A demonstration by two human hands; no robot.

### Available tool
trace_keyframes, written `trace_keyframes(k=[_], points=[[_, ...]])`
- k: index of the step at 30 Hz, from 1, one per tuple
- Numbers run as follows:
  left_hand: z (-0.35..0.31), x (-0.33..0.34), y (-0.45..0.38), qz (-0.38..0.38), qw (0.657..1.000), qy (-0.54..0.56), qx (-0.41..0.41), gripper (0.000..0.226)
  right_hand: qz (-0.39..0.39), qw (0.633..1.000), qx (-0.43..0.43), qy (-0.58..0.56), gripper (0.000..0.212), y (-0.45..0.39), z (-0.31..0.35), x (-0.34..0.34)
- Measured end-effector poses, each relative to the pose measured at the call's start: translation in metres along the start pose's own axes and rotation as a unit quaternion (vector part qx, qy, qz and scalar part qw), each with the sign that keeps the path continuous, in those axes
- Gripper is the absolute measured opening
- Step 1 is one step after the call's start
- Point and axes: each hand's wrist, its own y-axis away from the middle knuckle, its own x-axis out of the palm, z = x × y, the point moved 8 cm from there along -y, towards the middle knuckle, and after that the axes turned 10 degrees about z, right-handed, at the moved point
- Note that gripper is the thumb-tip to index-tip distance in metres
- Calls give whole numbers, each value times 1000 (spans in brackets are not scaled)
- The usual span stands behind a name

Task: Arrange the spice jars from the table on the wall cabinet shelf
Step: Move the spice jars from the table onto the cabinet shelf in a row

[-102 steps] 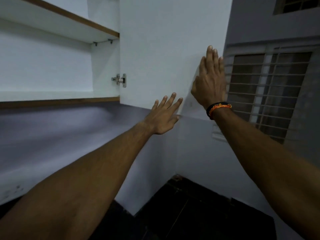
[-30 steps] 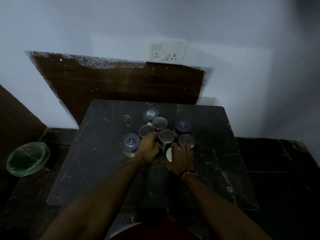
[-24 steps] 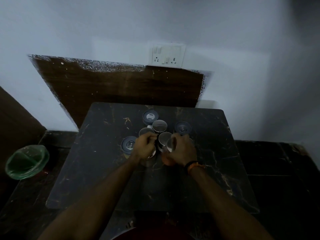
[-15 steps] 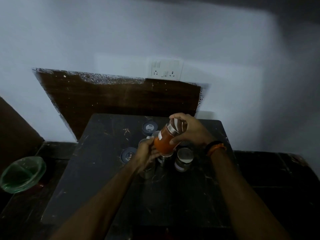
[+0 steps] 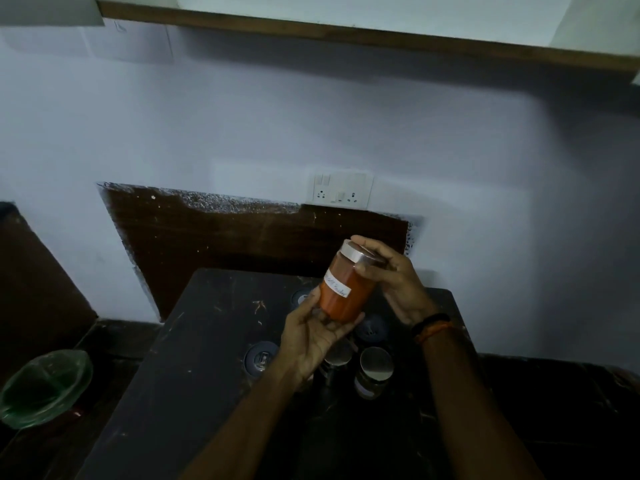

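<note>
Orange spice jar (image 5: 346, 289) held off worktop (image 5: 194, 341) by both hands. Left hand (image 5: 311, 337) cups base; right hand (image 5: 394, 275) closed on lid. Long axis tilted toward 1 o'clock. Cabinet shelf (image 5: 346, 29) at 12 o'clock, well above. Remaining jars (image 5: 375, 370) on worktop at 6 o'clock.

**A:** anyone able to read anything in this shot?

**B:** barely. Only writing is a white handwritten label (image 5: 337, 288) stuck on the side of the orange spice jar (image 5: 346, 292). Second word looks like "Powder", first word is too smeared to call. The jars below that one on the table show just lids, nothing legible. Wall socket plate has no markings I can make out.
</note>
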Motion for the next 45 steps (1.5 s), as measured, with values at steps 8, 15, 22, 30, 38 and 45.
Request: trace_keyframes(k=[8,15,22,30,38,45], points=[[-22,47,-11,25,985,-153,75,69,-48,989,-33,-138,61,-23,22,-4],[-18,66,-17,23,996,-41,70,74,-4,984,-55,-166,58,-39,57,-3],[-24,88,-23,23,990,-23,137,84,16,995,-47,-91,58,-52,81,3],[-68,109,-30,47,985,-36,161,76,9,998,-24,63,64,-73,119,8],[-129,157,-44,105,975,-100,168,84,68,993,-42,81,57,-96,182,28],[-179,220,-51,177,954,-163,177,74,58,981,-135,126,49,-119,253,40]])
